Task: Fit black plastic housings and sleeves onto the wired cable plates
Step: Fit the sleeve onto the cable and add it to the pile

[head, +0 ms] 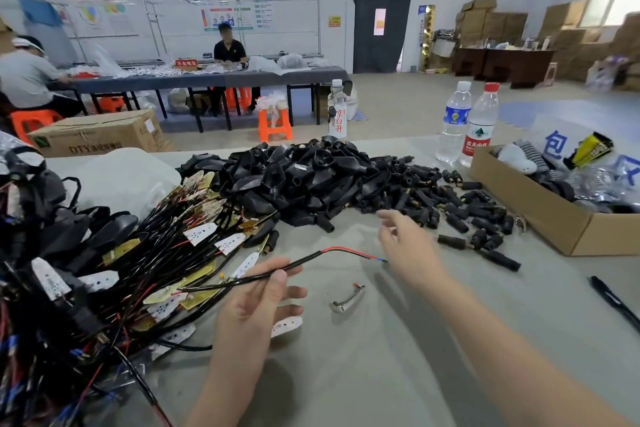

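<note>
My left hand (258, 302) pinches a black cable (298, 263) between thumb and fingers; its red and blue wire ends stick out to the right. Under that hand lies a white perforated plate (287, 325). My right hand (407, 243) hovers open above the table, fingers relaxed, just right of the wire tips and holding nothing. A heap of black plastic housings (304, 177) fills the table's middle. Small black sleeves (460, 208) spread out to the right of the heap. A tangle of wired cable plates (138, 253) lies at the left.
A small metal tool (347, 300) lies in front of my hands. A black pen (614, 302) is at the right edge. An open cardboard box (540, 204) stands at the right, three water bottles (481, 125) behind it. A white plastic bag (114, 177) sits far left.
</note>
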Motion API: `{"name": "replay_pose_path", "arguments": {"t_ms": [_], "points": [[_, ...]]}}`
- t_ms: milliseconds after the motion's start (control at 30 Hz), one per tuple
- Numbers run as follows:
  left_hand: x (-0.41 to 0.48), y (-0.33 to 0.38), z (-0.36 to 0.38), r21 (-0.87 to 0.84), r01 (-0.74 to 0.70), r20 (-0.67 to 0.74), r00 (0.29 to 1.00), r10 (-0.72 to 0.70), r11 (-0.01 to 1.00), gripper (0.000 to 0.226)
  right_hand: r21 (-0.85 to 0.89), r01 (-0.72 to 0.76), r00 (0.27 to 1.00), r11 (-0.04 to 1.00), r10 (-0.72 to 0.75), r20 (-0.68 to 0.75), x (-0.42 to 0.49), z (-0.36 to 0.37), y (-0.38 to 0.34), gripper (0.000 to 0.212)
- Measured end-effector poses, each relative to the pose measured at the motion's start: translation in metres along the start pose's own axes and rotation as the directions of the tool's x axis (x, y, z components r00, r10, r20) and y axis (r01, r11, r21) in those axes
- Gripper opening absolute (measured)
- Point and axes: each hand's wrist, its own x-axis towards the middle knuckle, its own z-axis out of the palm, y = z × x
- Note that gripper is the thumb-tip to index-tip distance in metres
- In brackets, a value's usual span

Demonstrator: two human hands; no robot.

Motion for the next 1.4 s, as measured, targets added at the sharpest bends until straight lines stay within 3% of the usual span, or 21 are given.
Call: {"name": "replay_pose_path", "arguments": {"t_ms": [67,300,433,667,867,967,1067,1200,1400], "points": [[0.003,-0.001,-0.006,0.011,-0.005,-0.043,0.999,0.005,1.000,0.023,0.035,-0.009,0.998,0.999,0.007,0.059,0.012,0.018,-0.013,0.037],[0.022,-0.006,-0.021,-0.024,-0.037,-0.223,0.974,0.030,0.999,0.018,-0.095,-0.059,0.984,0.994,0.074,0.162,0.065,0.067,-0.037,0.043],[0.025,-0.008,-0.022,-0.003,-0.052,-0.241,0.969,0.050,0.999,0.019,-0.277,-0.016,0.991,0.961,0.052,0.124,0.074,0.087,-0.036,0.037],[0.025,-0.007,-0.022,-0.007,-0.045,-0.264,0.964,0.042,0.999,0.019,-0.296,0.047,0.995,0.954,-0.018,0.101,0.071,0.084,-0.026,0.029],[0.025,-0.004,-0.024,-0.016,-0.076,-0.303,0.951,0.067,0.997,0.020,-0.406,0.167,0.981,0.899,-0.110,0.160,0.071,0.095,-0.043,0.039],[0.027,-0.005,-0.025,-0.018,-0.101,-0.339,0.937,0.089,0.995,0.020,-0.454,0.141,0.981,0.880,-0.063,0.182,0.077,0.108,-0.053,0.044],[0.029,-0.007,-0.024,-0.010,-0.106,-0.334,0.938,0.097,0.994,0.030,-0.506,0.130,0.987,0.853,-0.063,0.147,0.079,0.115,-0.052,0.042],[0.029,-0.007,-0.024,-0.008,-0.098,-0.327,0.941,0.090,0.995,0.022,-0.486,0.156,0.983,0.860,-0.089,0.158,0.073,0.108,-0.045,0.039],[0.022,-0.004,-0.015,-0.057,-0.048,-0.220,0.975,0.035,0.997,0.026,-0.376,0.167,0.978,0.912,-0.105,0.179,0.021,0.047,-0.019,0.030]]}}
